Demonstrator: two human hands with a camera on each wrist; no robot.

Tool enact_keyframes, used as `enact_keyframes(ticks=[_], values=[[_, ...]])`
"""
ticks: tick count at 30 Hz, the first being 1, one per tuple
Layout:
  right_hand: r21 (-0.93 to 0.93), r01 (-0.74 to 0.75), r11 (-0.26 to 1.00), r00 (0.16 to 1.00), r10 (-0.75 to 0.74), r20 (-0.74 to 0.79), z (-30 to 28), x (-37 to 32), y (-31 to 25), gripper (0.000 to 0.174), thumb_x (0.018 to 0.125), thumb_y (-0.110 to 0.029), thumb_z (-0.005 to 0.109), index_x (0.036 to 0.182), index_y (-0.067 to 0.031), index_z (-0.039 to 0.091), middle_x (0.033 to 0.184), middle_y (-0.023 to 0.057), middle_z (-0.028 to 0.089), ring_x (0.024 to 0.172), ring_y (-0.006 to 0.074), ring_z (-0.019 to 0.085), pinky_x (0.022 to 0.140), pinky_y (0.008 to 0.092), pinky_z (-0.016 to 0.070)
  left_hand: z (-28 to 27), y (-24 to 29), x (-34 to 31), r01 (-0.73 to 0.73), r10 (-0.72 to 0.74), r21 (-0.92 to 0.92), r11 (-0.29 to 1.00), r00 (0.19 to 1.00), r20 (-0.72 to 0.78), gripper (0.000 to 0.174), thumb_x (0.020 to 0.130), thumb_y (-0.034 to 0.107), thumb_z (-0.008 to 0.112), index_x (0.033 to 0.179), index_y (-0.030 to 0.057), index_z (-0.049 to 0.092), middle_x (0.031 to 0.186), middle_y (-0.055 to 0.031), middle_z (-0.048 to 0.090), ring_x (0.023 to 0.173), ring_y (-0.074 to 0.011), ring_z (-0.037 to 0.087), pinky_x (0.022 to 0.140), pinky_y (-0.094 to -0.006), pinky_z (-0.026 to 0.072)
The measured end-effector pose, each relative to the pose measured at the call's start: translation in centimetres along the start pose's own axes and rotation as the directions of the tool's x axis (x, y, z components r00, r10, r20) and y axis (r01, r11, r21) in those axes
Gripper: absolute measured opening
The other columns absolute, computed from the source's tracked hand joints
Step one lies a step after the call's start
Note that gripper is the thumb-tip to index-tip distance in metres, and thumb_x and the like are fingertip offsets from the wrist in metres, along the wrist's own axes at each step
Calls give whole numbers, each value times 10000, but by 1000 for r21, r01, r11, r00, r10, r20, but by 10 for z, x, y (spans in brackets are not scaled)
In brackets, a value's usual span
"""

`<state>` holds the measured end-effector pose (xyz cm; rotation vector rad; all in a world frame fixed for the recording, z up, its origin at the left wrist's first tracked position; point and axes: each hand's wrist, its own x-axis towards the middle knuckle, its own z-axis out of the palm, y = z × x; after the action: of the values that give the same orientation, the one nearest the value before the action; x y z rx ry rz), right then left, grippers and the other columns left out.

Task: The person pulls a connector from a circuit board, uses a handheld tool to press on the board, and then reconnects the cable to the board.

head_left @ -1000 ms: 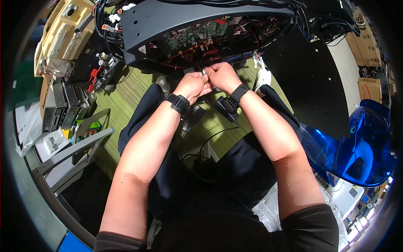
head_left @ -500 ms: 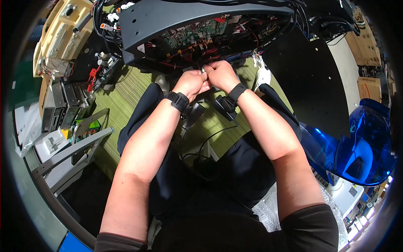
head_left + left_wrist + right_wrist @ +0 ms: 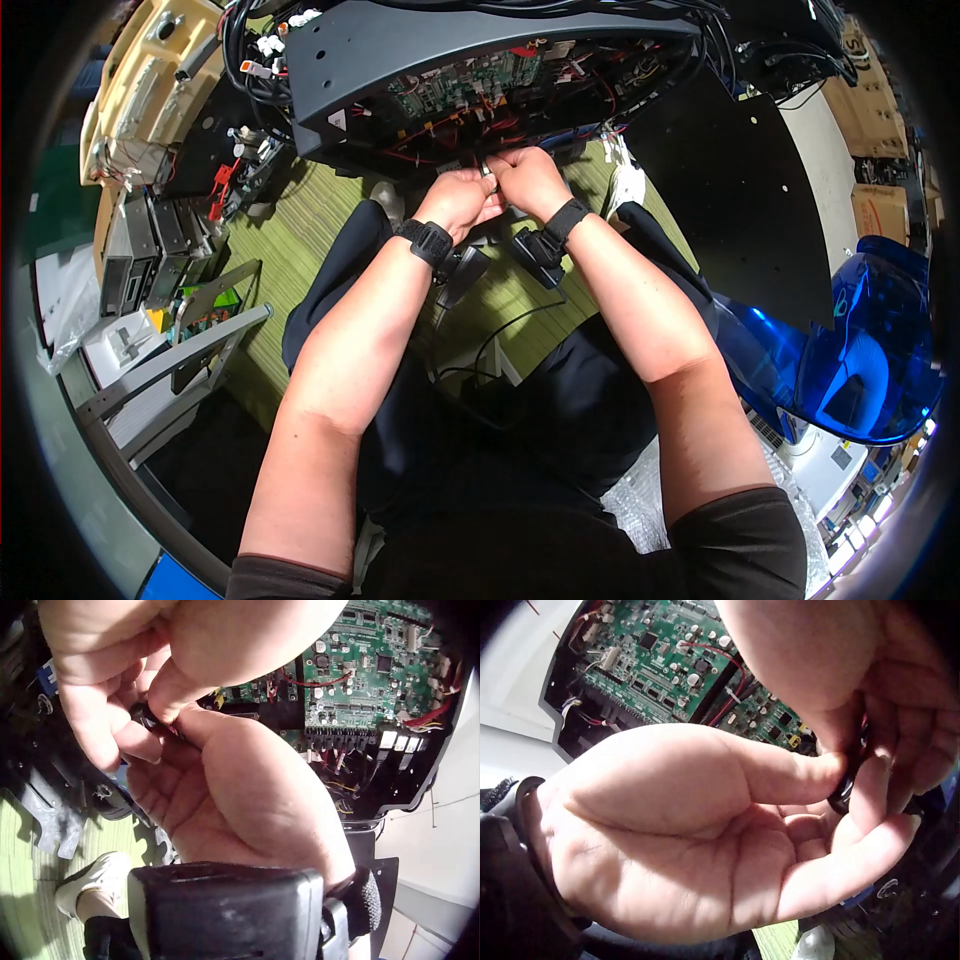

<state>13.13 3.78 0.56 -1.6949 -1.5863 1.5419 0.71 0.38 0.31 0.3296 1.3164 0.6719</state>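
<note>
Lies in the upper middle of the head view, a dark cable (image 3: 843, 795), pinched between curled fingers of right hand (image 3: 530, 184) and left hand (image 3: 458, 202), about equally near. Slants upper right to lower left in the right wrist view; cannot tell the pointing end, mostly covered. Sits just below the black housing (image 3: 350, 62).

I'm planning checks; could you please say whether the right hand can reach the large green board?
Likely yes: the large green board lies exposed nearby, though the right hand pinches something dark.
</note>
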Motion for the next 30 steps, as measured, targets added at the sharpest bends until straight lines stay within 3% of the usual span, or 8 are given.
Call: enact_keyframes(ticks=[18,20,24,26,30], values=[[-17,81,997,997,-81,15,-3,0,4,279,852,-197,537,968,38,635,909,256,622,872,362,620,759,366,474,5,4,-4,-3,3,-25,1000,1000,6,105,929,98,487,906,7,534,804,-40,581,690,-122,588,663,-263,554],[-59,49,997,999,-48,18,-4,0,2,284,865,-216,551,959,32,650,846,201,663,777,239,653,730,324,483,4,3,-3,-2,2,-18,1000,1000,14,104,930,101,487,913,7,530,809,-38,579,694,-121,588,663,-262,554],[-67,21,998,1000,-20,23,-3,1,5,283,865,-219,551,956,29,652,840,193,665,771,237,653,728,324,483,3,2,-1,4,-4,-12,1000,1000,17,105,931,105,485,918,10,528,812,-36,576,700,-121,587,669,-263,552],[-24,43,999,998,-42,35,-5,-1,3,289,865,-217,528,942,38,641,865,254,626,848,362,623,746,372,475,3,2,-1,10,-10,7,1000,1000,4,113,936,113,478,915,14,529,809,-36,574,701,-117,586,678,-265,550],[-44,23,999,998,-20,64,-14,-3,-10,293,848,-229,540,919,35,647,856,251,627,849,365,618,748,378,475,7,1,-9,-7,7,-31,999,1000,9,134,945,127,461,922,17,532,808,-37,576,709,-106,588,681,-259,554]])
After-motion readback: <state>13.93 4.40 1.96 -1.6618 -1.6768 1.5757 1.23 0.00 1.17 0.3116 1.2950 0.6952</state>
